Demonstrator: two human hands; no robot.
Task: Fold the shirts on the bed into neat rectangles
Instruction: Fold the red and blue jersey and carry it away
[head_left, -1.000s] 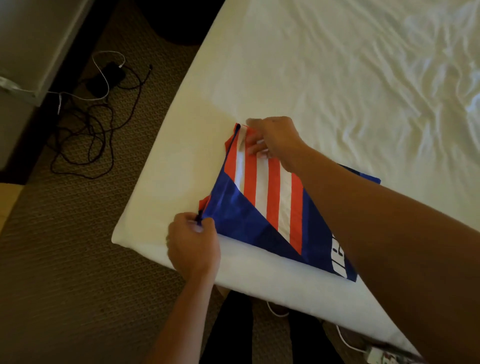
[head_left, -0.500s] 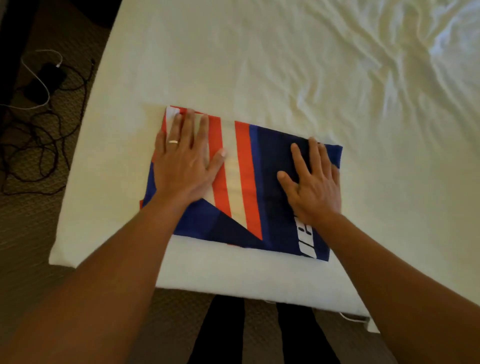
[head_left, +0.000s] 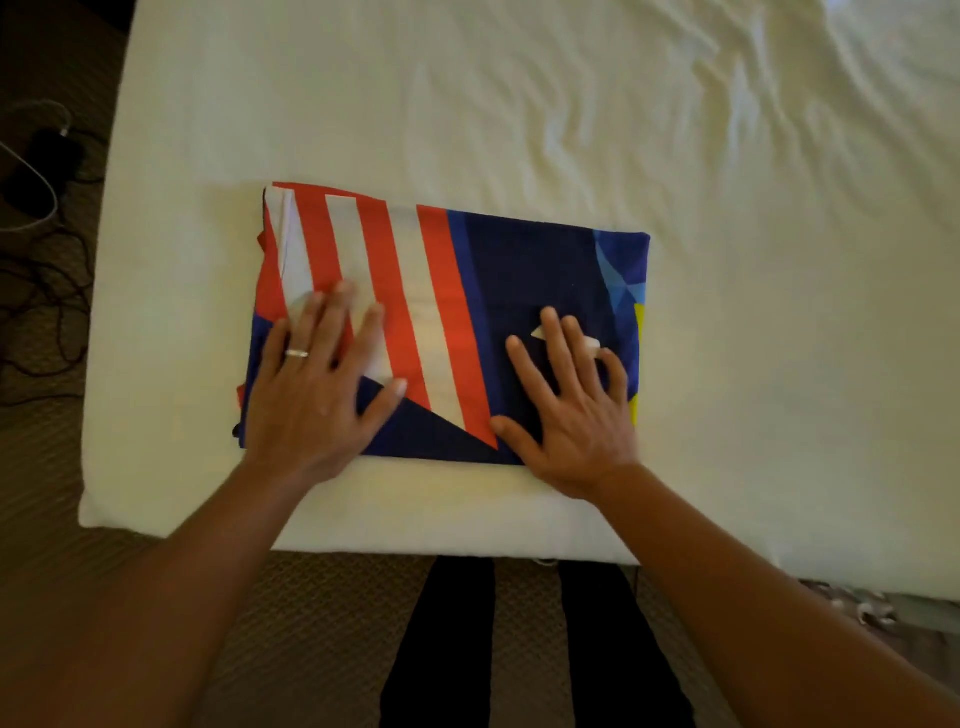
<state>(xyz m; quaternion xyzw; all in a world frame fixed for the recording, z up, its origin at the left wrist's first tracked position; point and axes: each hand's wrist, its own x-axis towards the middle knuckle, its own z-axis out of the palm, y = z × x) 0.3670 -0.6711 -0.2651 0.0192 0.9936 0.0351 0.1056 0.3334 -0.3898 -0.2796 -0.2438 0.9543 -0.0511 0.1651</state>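
Nearest: a person's two legs in dark trousers are standing on the brown patterned carpet at the foot of the bed.

Next: both bare forearms are reaching forward over the bed's near edge.

Left hand, wearing a silver ring: it is lying flat with fingers spread apart, pressing on the striped left part of the shirt and gripping nothing.

Right hand: it is likewise lying flat with fingers spread, pressing on the dark blue right part and clasping nothing.

Task item: a folded shirt of blue fabric with red and white stripes is lying near the front left corner of the white-sheeted bed, under both palms. It is already forming a fairly neat rectangle; small bits of red and dark cloth are poking out along its left edge.

Progress, as a judgement: this shirt is looking essentially folded, with smoothing and tucking that left edge remaining. No other shirts are showing, so how many are left cannot be told.

Beyond: the rumpled sheet is stretching away to the far right.

Far left, on the floor: a black charger block with tangled dark and white cables is lying well apart from the bed.
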